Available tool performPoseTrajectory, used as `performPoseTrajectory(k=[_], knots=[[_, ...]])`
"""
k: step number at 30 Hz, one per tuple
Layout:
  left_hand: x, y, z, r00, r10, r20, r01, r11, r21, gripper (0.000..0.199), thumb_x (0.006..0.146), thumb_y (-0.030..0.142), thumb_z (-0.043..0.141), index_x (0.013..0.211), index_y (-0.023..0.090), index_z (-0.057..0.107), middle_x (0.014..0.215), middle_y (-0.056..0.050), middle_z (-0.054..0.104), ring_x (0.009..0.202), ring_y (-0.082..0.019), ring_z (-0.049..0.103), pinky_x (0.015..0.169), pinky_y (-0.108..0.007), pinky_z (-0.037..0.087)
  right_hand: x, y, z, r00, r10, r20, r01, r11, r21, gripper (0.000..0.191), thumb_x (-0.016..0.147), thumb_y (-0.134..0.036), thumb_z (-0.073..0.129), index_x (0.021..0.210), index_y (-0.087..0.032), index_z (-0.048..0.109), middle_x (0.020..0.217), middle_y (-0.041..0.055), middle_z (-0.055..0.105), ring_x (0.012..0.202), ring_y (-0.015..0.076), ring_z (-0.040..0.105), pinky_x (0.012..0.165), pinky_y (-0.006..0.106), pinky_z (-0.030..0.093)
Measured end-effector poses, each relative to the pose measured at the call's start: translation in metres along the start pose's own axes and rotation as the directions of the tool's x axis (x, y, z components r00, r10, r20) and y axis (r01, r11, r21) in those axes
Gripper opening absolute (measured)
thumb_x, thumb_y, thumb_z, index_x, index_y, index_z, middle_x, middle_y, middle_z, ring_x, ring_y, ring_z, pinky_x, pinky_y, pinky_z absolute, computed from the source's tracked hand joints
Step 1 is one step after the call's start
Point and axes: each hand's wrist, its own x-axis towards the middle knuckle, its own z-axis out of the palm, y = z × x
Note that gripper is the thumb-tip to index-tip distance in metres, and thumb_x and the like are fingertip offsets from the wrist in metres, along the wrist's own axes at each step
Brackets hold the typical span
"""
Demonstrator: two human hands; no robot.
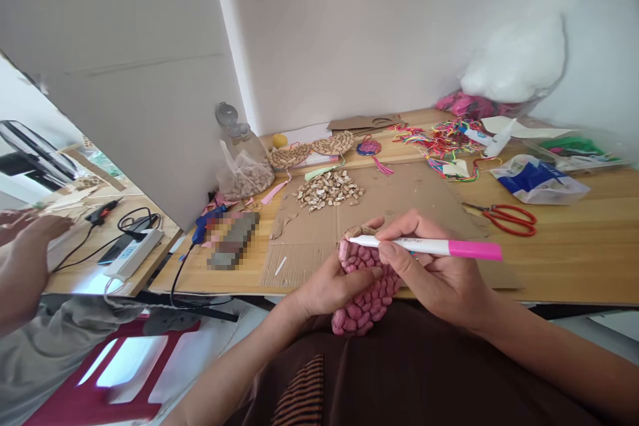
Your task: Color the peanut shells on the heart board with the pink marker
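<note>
My left hand [327,289] is closed on a rounded craft piece [369,296] covered in peanut shells, its thumb lying across the front. Most of these shells are pink, while a few along the top edge look pale tan. In my right hand [444,279] is a white marker pen [429,246] with a pink end, pinched between thumb and fingers. The pen's tip points left and meets or nearly meets the shells at the upper edge. Both hands are above my lap at the table's front edge. Behind them, a pile of split peanut shells [329,190] lies on a cardboard sheet [409,203].
Red-handled scissors [512,218] and a blue-and-white packet [539,180] lie right. Tangled colored cords [444,140] sit behind. Round shell-covered pieces [332,143] and a bag of peanuts [244,173] stand back left. A blue glue gun [204,223] lies left. Another person's arm [24,259] is far left.
</note>
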Motion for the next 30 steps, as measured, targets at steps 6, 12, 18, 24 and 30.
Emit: performPoseTrajectory(k=[6,12,18,24,30], knots=[[-0.0035,0.0085,0.0014,0.999,-0.048,-0.025,0.051,0.991,0.123,0.035,0.089,0.038,0.069,0.117,0.018,0.066,0.112,-0.010,0.070,0.124,-0.033,0.057,0.112,-0.050,0.041,-0.0015,-0.0004,-0.0019,0.997,-0.057,0.049,0.057,0.998,-0.013,0.009,0.096,-0.019,0.061,0.102,-0.025,0.061,0.093,0.0010,0.067,0.085,0.0154,0.065,0.078,0.029,0.052],[-0.0030,0.0032,-0.0012,0.998,0.031,0.047,-0.037,0.992,0.119,0.056,0.092,0.030,0.065,0.145,0.021,0.048,0.140,-0.012,0.059,0.133,-0.032,0.052,0.114,-0.047,0.040,-0.0028,-0.0047,-0.0056,0.998,-0.031,0.060,0.031,1.000,-0.001,0.006,0.095,-0.020,0.060,0.099,-0.025,0.060,0.090,0.0019,0.065,0.084,0.0183,0.064,0.078,0.034,0.051],[-0.0043,0.0027,-0.0008,1.000,-0.012,0.013,0.011,0.995,0.096,0.051,0.092,0.035,0.067,0.141,0.024,0.055,0.141,-0.011,0.059,0.133,-0.033,0.053,0.112,-0.046,0.042,-0.0020,-0.0075,-0.0045,0.996,-0.046,0.080,0.044,0.999,0.021,0.006,0.096,-0.020,0.059,0.099,-0.025,0.061,0.092,0.0029,0.067,0.086,0.0194,0.066,0.080,0.035,0.053],[-0.0037,0.0033,0.0001,0.999,0.047,0.011,-0.048,0.997,0.055,0.064,0.091,0.031,0.067,0.150,0.026,0.043,0.147,-0.010,0.054,0.136,-0.031,0.051,0.117,-0.045,0.037,-0.0019,-0.0070,-0.0041,0.999,-0.028,0.045,0.027,0.999,0.017,0.004,0.097,-0.023,0.059,0.098,-0.026,0.061,0.093,0.0046,0.067,0.090,0.0222,0.066,0.085,0.039,0.054],[-0.0036,0.0042,0.0006,1.000,0.028,0.004,-0.028,0.997,0.074,0.053,0.091,0.031,0.066,0.142,0.025,0.052,0.142,-0.009,0.058,0.137,-0.032,0.049,0.117,-0.046,0.037,-0.0009,-0.0048,-0.0044,0.995,-0.029,0.098,0.030,1.000,-0.005,0.006,0.096,-0.021,0.059,0.099,-0.025,0.061,0.093,0.0031,0.066,0.089,0.0198,0.065,0.086,0.037,0.053]])
